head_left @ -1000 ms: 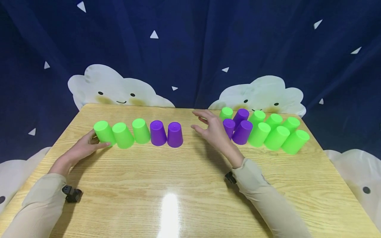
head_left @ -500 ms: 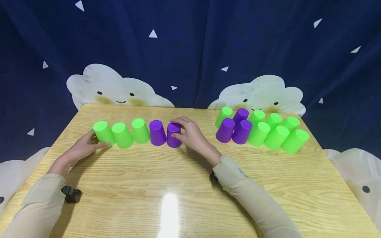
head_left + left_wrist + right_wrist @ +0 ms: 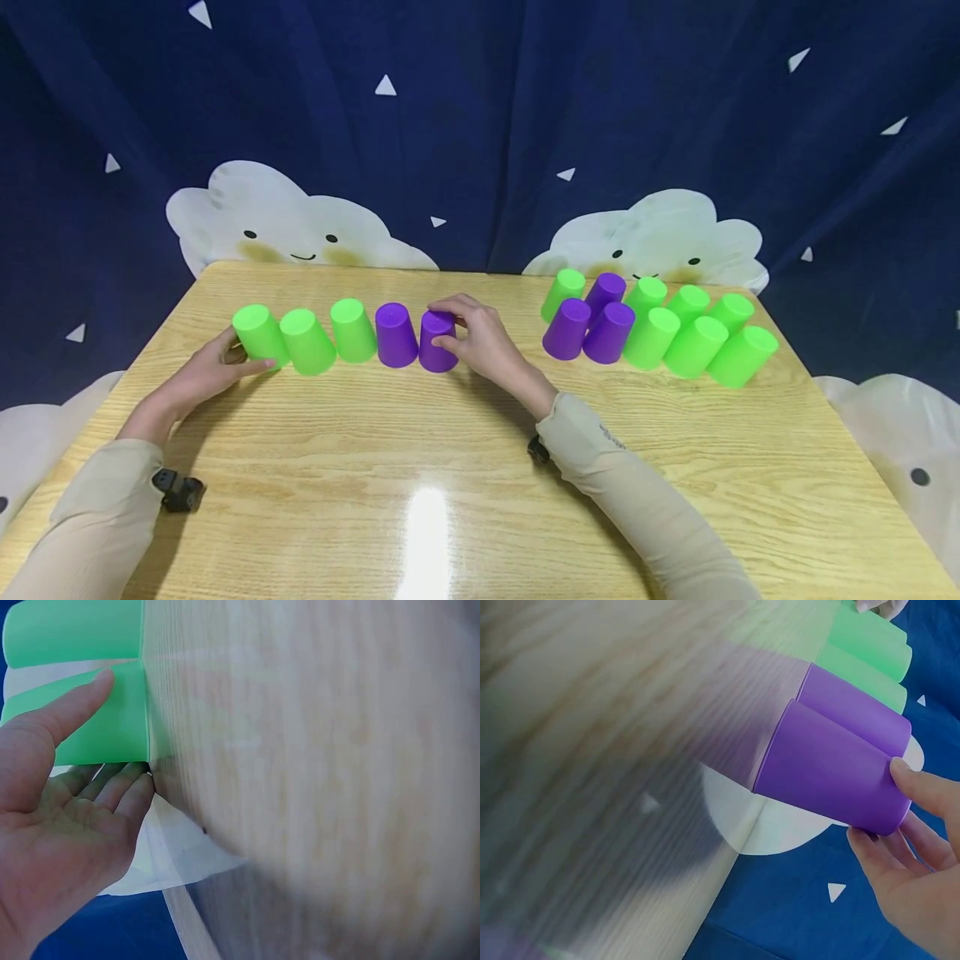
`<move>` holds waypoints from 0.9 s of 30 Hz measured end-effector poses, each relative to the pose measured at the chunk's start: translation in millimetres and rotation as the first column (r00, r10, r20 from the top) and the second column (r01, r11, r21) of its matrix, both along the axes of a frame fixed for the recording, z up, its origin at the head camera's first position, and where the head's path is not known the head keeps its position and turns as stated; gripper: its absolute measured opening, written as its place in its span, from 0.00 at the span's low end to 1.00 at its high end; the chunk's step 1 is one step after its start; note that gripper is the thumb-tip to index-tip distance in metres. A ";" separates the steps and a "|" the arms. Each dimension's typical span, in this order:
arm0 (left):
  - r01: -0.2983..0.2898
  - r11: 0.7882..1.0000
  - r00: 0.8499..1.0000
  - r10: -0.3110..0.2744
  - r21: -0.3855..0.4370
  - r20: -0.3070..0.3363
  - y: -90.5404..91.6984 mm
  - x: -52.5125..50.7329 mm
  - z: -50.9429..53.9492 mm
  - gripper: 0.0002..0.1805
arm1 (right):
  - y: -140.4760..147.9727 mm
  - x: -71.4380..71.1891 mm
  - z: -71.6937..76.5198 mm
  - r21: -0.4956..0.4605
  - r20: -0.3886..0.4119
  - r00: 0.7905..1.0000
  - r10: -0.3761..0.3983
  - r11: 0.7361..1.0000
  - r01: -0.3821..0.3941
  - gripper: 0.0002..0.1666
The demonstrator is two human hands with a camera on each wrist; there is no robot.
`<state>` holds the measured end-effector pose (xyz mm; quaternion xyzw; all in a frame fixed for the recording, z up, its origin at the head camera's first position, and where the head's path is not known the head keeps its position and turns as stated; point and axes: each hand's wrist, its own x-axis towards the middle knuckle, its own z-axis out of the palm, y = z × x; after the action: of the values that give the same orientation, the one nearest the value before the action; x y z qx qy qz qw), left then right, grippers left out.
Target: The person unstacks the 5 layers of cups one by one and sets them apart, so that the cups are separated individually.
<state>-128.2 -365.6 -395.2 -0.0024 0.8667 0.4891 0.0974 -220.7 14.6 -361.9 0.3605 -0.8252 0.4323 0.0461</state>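
Observation:
Five upside-down cups stand in a row on the left half of the table. My left hand (image 3: 206,379) holds the leftmost green cup (image 3: 258,335), thumb on its near side; in the left wrist view the thumb lies on this green cup (image 3: 112,727) and the other fingers are beside it. Two more green cups (image 3: 308,343) (image 3: 354,332) follow, then a purple cup (image 3: 396,336). At the row's right end my right hand (image 3: 483,342) grips the other purple cup (image 3: 437,354) near its top, seen also as the purple cup (image 3: 832,769) in the right wrist view.
On the right of the wooden table (image 3: 315,483) stand more upside-down cups in two rows: several green ones (image 3: 697,346) and three purple ones (image 3: 609,333). A dark blue curtain (image 3: 465,108) with clouds and triangles hangs behind.
My right hand has moved left from beside the right-hand group and taken hold of the end purple cup. The left hand stays on its green cup.

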 end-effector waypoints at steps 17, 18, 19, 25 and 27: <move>-0.010 1.000 1.000 0.010 -0.012 0.015 -0.1 -0.3 0.4 0.50 | 48.7 18.9 26.6 -0.131 0.070 0.998 0.004 0.991 0.005 0.26; -0.011 1.000 1.000 0.011 -0.014 0.016 -0.1 0.0 0.4 0.51 | 55.1 19.3 27.7 -0.136 0.062 0.998 -0.002 0.991 0.010 0.26; -0.011 1.000 1.000 0.011 -0.014 0.016 -0.2 0.1 0.4 0.51 | 61.7 20.1 29.1 -0.138 0.053 0.999 -0.012 0.990 0.019 0.27; -0.009 1.000 1.000 0.009 -0.002 0.011 -0.9 -0.7 -1.0 0.51 | 106.2 24.6 30.3 -0.092 -0.040 0.993 -0.108 0.990 0.104 0.28; -0.008 1.000 1.000 0.008 0.000 0.007 -0.8 -1.2 -1.2 0.50 | 121.6 29.0 30.0 -0.082 -0.058 0.989 -0.138 0.988 0.133 0.28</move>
<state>-129.4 -366.5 -396.4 -0.0078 0.8664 0.4894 0.0984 -191.7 136.2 -331.9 0.3153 -0.8284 0.4484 0.1156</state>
